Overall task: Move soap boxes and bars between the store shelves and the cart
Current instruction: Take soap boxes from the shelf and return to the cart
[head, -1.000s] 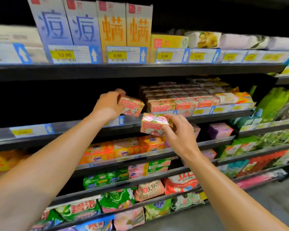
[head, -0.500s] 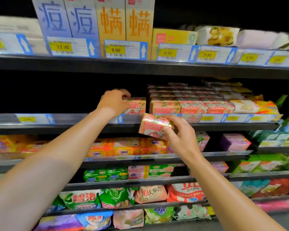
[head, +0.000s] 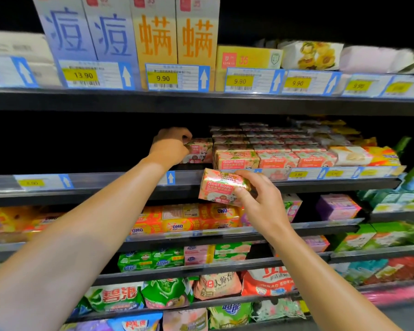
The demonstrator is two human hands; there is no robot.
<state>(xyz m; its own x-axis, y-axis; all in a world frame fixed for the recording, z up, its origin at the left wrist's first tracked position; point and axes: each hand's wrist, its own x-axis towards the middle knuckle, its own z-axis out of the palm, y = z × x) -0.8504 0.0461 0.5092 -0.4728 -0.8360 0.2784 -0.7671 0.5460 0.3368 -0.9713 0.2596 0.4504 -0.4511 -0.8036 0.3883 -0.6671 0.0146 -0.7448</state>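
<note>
Two hands are at work on the same shelf, each with one pink goat-soap box. Deep over the middle shelf (head: pixel 120 185), the left hand (head: pixel 170 146) curls its fingers round the left end of the shelved soap box (head: pixel 199 150), which sits at the open end of the front row; the grip looks suited to sliding it sideways against its neighbour, though whether it is being set down or taken up cannot be told. That box lies flat with its long axis running left to right along the shelf edge, printed face to the aisle. Just to its right, beyond the hand, the row of goat-soap boxes (head: pixel 275 160) stands in the same lie, so the placement seems meant to keep the facing uniform. Lower and nearer, the right hand (head: pixel 261 201) pinches the held soap box (head: pixel 221 187) by its right end, thumb on the front and fingers behind, in the air just before the shelf lip. Its long axis also runs roughly left to right, tilted a little, label outward, probably waiting its turn.
</note>
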